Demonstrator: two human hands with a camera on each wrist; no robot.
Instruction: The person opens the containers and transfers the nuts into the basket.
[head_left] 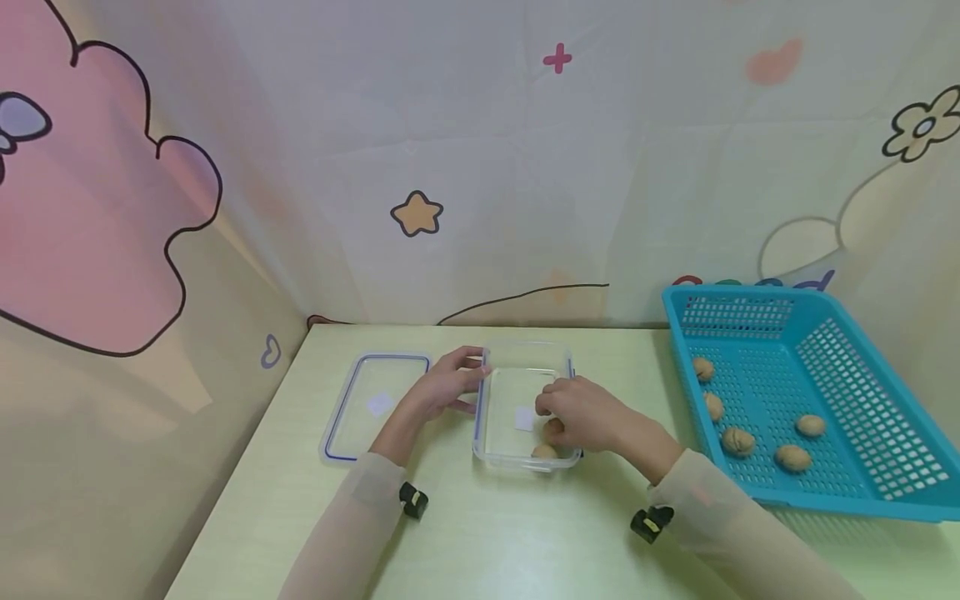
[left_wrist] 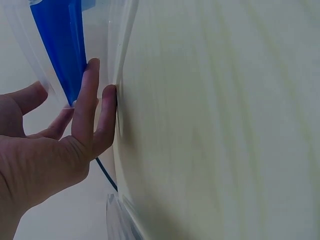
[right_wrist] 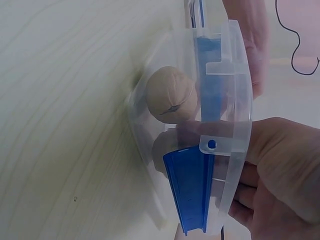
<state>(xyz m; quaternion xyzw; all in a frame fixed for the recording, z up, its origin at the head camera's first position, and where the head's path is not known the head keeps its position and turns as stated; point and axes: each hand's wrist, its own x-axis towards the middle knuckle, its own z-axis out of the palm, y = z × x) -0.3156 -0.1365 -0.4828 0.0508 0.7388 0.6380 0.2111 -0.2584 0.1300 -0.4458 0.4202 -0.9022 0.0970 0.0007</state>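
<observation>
A clear plastic container [head_left: 498, 454] with blue side clips [right_wrist: 190, 190] stands in the middle of the table. Outside its left wall is my left hand [head_left: 452, 383], whose mostly straight fingers [left_wrist: 89, 95] touch the plastic. From the right, my right hand [head_left: 588, 412] reaches over the rim and pinches a walnut [head_left: 553, 431] low inside the container. Another walnut [right_wrist: 172, 95] lies beside it in the near right corner. Through the cloudy wall in the right wrist view, the pinched walnut is partly hidden by a blue clip.
On the right stands a blue basket [head_left: 847, 500] with several walnuts [head_left: 738, 442] in it. A clear lid [head_left: 348, 417] with a blue seal lies flat to the left of the container. Behind the table hangs a printed cloth [head_left: 480, 250].
</observation>
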